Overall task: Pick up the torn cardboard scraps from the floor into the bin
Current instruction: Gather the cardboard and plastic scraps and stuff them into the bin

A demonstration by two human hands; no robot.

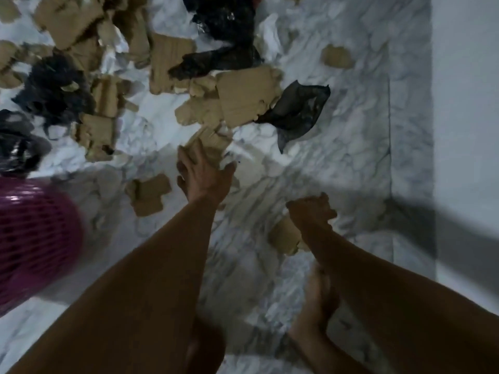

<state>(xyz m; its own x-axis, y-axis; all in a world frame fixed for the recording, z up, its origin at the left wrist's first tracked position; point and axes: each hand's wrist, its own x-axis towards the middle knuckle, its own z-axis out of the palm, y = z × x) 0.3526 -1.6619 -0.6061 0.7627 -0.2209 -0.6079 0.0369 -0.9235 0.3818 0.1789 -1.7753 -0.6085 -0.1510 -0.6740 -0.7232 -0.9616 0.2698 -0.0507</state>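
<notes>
Several torn brown cardboard scraps lie over the white marbled floor, the largest (245, 95) near the middle. My left hand (205, 171) reaches forward and closes its fingers around a small scrap (209, 143) at the pile's near edge. My right hand (310, 211) is clenched on a bunch of cardboard scraps (286, 236), which stick out below the fist. Another loose scrap (148, 194) lies left of my left forearm. The purple mesh bin (35, 238) stands at the left edge, blurred.
Black plastic bag pieces (297, 109) (224, 36) (51, 85) and white crumpled paper (270, 31) are mixed among the scraps. A white wall (464, 103) runs along the right side. My bare feet (318, 300) stand on the floor below the arms.
</notes>
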